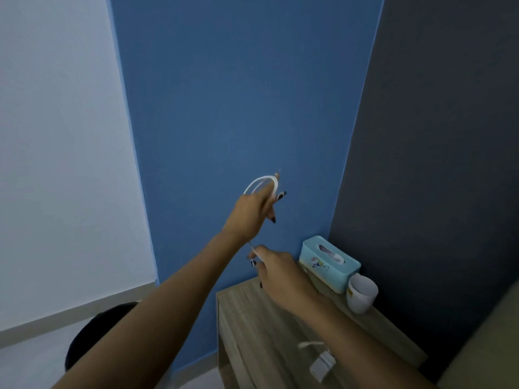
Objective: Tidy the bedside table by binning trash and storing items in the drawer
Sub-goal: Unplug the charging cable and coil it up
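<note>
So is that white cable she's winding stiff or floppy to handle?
Probably floppy: the white cable bends into loose loops in the left hand. It looks light, since the right hand merely pinches its strand. Released, the coil may spring open.

The wooden tabletop (252, 327) of the bedside table stands in the corner where the blue wall meets the dark grey one, its grain running front to back. At the back, against the corner, lies a light blue tissue box (327, 263) with a tissue showing in its top slot. Just beside the box, toward the front and right, a white cup (361, 293) stands upright, its mouth open upward. Nearer the front edge lies a white charger plug (323, 364), blurred, with a short length of white cable (309, 344) next to it.
</note>
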`<state>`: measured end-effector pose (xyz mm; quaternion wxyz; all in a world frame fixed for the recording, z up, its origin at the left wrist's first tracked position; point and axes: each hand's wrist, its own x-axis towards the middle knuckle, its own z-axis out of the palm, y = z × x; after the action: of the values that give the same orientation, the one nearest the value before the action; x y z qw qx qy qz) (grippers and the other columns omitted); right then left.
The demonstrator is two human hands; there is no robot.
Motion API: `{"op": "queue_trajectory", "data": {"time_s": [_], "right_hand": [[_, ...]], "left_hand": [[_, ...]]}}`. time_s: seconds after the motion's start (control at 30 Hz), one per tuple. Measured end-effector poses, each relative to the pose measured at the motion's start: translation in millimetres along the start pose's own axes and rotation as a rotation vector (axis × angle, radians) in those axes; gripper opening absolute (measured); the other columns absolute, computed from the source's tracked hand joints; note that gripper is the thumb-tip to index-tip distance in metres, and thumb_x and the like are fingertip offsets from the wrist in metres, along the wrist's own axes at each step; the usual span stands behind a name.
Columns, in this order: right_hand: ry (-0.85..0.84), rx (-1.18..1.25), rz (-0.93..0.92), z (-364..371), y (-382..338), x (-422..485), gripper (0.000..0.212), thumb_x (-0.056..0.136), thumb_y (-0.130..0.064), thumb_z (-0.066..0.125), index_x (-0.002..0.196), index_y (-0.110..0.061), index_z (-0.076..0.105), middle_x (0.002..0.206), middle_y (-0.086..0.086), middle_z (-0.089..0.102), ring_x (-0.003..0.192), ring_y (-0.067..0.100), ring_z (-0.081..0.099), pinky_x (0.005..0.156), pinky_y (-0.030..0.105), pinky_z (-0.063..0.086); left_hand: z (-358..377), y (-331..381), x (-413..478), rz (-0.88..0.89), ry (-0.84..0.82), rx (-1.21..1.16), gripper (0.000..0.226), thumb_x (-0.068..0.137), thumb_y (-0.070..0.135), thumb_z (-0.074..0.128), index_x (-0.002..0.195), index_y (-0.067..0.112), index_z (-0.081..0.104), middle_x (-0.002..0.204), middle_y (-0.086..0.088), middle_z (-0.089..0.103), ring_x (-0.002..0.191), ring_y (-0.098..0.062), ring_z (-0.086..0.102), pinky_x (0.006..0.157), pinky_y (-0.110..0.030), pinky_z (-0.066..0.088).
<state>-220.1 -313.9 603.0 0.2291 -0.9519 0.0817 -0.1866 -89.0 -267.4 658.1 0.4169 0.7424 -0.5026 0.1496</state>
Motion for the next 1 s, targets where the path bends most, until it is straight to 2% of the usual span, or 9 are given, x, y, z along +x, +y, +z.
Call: {"op": "queue_trajectory", "data": {"time_s": [0.13,0.3,0.43,0.57,0.63,0.7,0.8,0.9,1.0], "right_hand": [[0.033,-0.11,0.045,-43.2,8.1,11.3,0.02,0.094,-0.014,0.044,0.095,-0.016,0.064,0.081,0.01,0.067,0.072,0.027,0.061,0.064,0.038,0.049],[0.102,-0.089,0.067,-84.2,35.1,27.1,0.019,0.094,-0.016,0.052,0.089,-0.018,0.071,0.077,0.004,0.068,0.069,0.02,0.061,0.067,0.04,0.054],[0.197,0.05,0.107,-99.9,46.5,33.9,0.014,0.092,-0.015,0.059,0.092,-0.014,0.073,0.075,0.002,0.071,0.063,0.015,0.067,0.066,0.036,0.059],[0.374,0.204,0.115,-96.8,56.0,38.4,0.013,0.091,-0.015,0.06,0.087,-0.013,0.072,0.072,0.001,0.069,0.062,0.014,0.066,0.063,0.03,0.057],[0.378,0.266,0.16,-83.8,58.6,41.1,0.018,0.094,-0.02,0.056,0.081,-0.017,0.068,0.071,0.002,0.068,0.059,0.015,0.065,0.06,0.029,0.054],[0.304,0.353,0.199,-65.6,56.7,41.9,0.028,0.097,-0.024,0.049,0.073,-0.026,0.064,0.07,0.006,0.068,0.054,0.016,0.063,0.056,0.027,0.051],[0.196,0.33,0.21,-34.2,46.5,39.9,0.031,0.099,-0.022,0.042,0.076,-0.026,0.062,0.065,0.005,0.066,0.05,0.013,0.058,0.055,0.027,0.049],[0.151,0.265,0.185,-7.9,29.0,35.4,0.021,0.099,-0.028,0.045,0.09,-0.018,0.062,0.061,-0.002,0.063,0.055,0.009,0.06,0.064,0.033,0.051],[0.089,0.294,0.165,6.5,6.8,32.1,0.011,0.097,-0.026,0.047,0.096,-0.018,0.055,0.066,0.004,0.066,0.063,0.016,0.065,0.068,0.039,0.054]], "left_hand": [[2.2,-23.9,-18.4,-0.059,-0.268,0.177,0.037,0.101,0.027,0.032,0.136,0.019,0.042,0.107,-0.017,0.068,0.084,-0.028,0.067,0.077,-0.04,0.054],[-4.8,-9.6,-30.1,-0.139,-0.31,0.08,0.038,0.103,0.025,0.032,0.095,0.009,0.065,0.072,-0.005,0.06,0.067,-0.027,0.057,0.064,-0.03,0.039],[-8.5,10.5,-31.1,-0.217,-0.297,-0.121,0.049,0.101,0.04,0.031,0.061,0.016,0.043,0.06,-0.003,0.049,0.056,-0.016,0.047,0.062,-0.032,0.043],[-16.4,31.9,-32.3,-0.353,-0.381,-0.629,0.045,0.101,0.039,0.033,0.061,0.018,0.034,0.051,0.003,0.028,0.043,-0.008,0.026,0.049,-0.019,0.032],[-19.2,42.0,-32.0,-0.386,-0.419,-0.87,0.044,0.102,0.035,0.034,0.061,0.018,0.036,0.048,0.005,0.025,0.04,-0.009,0.024,0.057,-0.017,0.044],[-20.6,52.0,-28.7,-0.408,-0.381,-1.07,0.042,0.102,0.029,0.035,0.063,0.016,0.042,0.047,0.005,0.033,0.039,-0.009,0.033,0.07,-0.02,0.053],[-27.1,62.5,-15.6,-0.443,-0.25,-1.292,0.036,0.102,0.019,0.036,0.073,0.01,0.055,0.056,0.003,0.059,0.053,-0.009,0.062,0.07,-0.023,0.059],[-35.4,57.6,2.2,-0.423,-0.1,-1.372,0.032,0.102,0.012,0.035,0.084,0.002,0.059,0.068,-0.003,0.073,0.072,-0.015,0.074,0.081,-0.023,0.058],[-38.1,46.4,8.0,-0.345,-0.022,-1.189,0.03,0.102,0.014,0.036,0.094,-0.002,0.061,0.09,-0.01,0.074,0.091,-0.02,0.072,0.089,-0.022,0.056]]}}
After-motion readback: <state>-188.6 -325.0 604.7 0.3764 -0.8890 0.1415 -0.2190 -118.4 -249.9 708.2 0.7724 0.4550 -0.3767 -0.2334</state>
